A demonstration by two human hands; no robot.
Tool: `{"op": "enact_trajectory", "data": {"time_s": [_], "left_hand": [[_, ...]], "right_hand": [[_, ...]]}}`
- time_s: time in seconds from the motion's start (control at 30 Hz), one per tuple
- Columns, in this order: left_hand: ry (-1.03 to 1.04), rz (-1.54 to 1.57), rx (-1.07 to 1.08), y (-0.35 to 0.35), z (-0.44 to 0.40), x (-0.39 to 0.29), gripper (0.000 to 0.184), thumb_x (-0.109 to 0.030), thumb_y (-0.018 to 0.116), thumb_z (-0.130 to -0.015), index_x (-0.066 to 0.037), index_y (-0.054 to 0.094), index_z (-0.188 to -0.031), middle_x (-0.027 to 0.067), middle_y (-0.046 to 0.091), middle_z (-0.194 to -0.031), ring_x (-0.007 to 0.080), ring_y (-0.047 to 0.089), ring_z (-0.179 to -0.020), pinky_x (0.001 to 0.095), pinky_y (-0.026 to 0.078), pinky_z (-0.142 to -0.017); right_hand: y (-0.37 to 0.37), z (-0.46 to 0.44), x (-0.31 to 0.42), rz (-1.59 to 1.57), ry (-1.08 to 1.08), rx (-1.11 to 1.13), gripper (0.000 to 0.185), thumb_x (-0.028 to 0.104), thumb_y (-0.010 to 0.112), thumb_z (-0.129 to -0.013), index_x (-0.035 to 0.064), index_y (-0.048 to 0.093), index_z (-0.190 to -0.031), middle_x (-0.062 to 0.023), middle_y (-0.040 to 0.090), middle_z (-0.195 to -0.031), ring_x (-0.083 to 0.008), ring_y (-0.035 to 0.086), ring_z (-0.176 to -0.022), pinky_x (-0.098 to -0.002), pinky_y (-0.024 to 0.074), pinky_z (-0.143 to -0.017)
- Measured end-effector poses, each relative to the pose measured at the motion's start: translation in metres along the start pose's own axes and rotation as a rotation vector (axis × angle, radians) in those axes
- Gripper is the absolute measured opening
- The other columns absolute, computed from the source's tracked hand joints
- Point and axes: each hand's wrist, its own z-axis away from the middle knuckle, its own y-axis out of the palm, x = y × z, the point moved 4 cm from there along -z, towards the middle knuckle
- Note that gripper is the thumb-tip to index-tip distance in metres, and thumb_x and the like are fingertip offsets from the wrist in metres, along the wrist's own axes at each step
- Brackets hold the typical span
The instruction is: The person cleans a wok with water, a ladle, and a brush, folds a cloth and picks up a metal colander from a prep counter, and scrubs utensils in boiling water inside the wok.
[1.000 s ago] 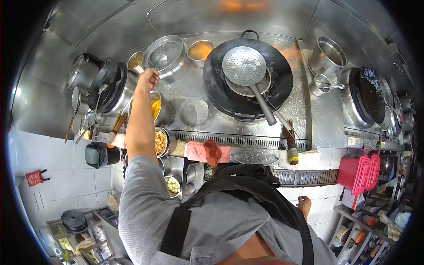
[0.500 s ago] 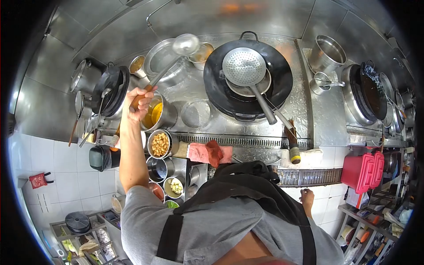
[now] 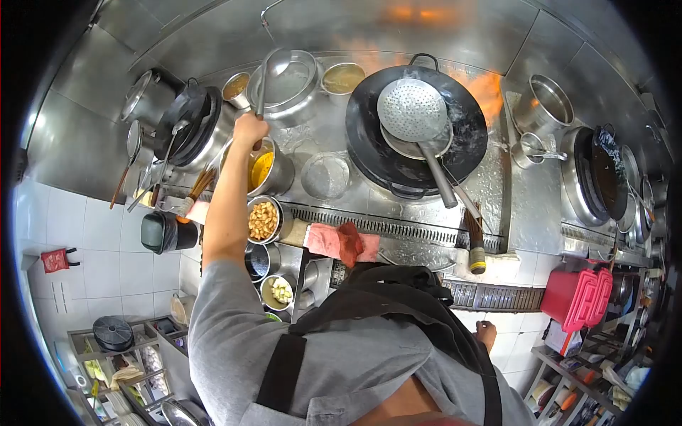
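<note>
**Ladle over the basin, fire behind the wok**

The ladle (image 3: pixel 262 89) is at the far left of the bench (image 3: pixel 323 131), its blurred bowl over the wide metal basin (image 3: pixel 307 79); from here I can't tell whether it touches what's inside. The left hand (image 3: pixel 250 130) is wrapped round the near end of its handle. A careless swing could knock the basin's rim, or the container of brownish liquid (image 3: pixel 343 78) just to its right. If the ladle is wet, drips might land in the pot of yellow food (image 3: pixel 261 169) close by the hand, or the pot of nuts (image 3: pixel 263 220) nearer the body.

Over to the right, flames (image 3: pixel 485 99) flare behind the black wok (image 3: pixel 360 145). Were there hot oil in it, stray water could make it spit, but I can't make out its contents. A perforated skimmer (image 3: pixel 412 110) sits over the wok, its handle jutting past the near rim; a passing sleeve could catch that and tip it.

The right hand (image 3: pixel 485 334) hangs low beside the body, fingers loosely curled; whether it holds anything, I can't tell. It's well apart from the fire.
</note>
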Motion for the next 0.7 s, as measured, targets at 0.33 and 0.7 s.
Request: {"op": "enact_trajectory", "data": {"time_s": [0.33,0.7], "left_hand": [[-0.765,1.641,0.348,0.027,-0.012,0.022,0.01,-0.004,0.052,-0.072,-0.003,0.045,-0.065,0.0066,0.046,-0.057,0.0122,0.044,-0.044,0.0185,0.035,-0.036],[-0.619,1.83,0.739,-0.073,0.063,-0.063,0.038,-0.005,0.05,-0.076,0.016,0.043,-0.107,0.0061,0.045,-0.07,0.0077,0.042,-0.044,0.015,0.035,-0.035]], "right_hand": [[0.001,0.028,-0.004,0.062,-0.003,-0.03,0.033,0.018,0.06,-0.08,-0.0051,0.062,-0.103,-0.0163,0.064,-0.062,-0.019,0.064,-0.05,-0.0302,0.0502,-0.046],[0.006,-0.026,-0.002,0.078,0.0,0.041,0.031,0.02,0.062,-0.08,-0.0029,0.064,-0.101,-0.0159,0.067,-0.074,-0.0193,0.065,-0.054,-0.0302,0.0507,-0.05]]}}
